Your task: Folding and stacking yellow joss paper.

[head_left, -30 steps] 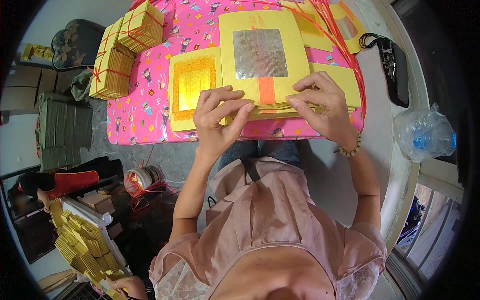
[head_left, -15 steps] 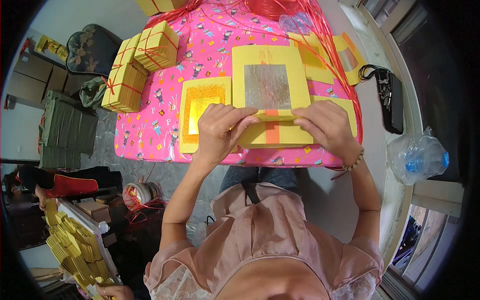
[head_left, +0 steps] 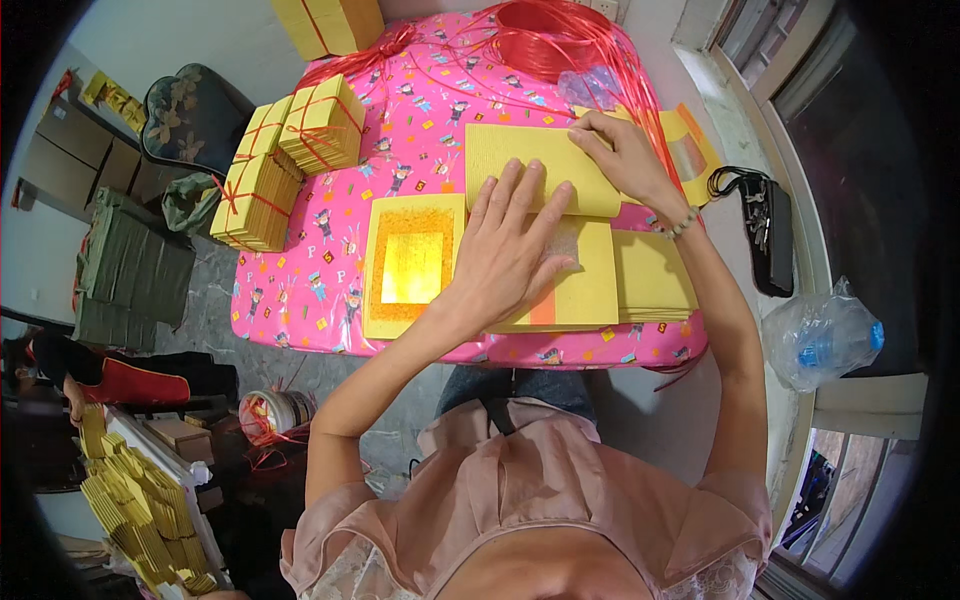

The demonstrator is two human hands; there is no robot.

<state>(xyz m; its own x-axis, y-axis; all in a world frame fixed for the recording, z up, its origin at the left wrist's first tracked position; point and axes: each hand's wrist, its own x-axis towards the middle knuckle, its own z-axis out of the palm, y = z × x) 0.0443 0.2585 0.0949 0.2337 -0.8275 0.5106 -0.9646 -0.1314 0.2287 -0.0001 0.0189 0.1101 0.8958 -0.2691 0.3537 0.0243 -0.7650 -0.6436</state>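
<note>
Paper stack [head_left: 560, 290] — top half now folded back, seemingly.

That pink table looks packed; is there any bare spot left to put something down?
Yes. The pink tablecloth is bare between the tied yellow bundles and the folded yellow sheet, and along the near left edge beside the gold-foil sheet. The right half is crowded: both hands, paper stacks and red string.
</note>
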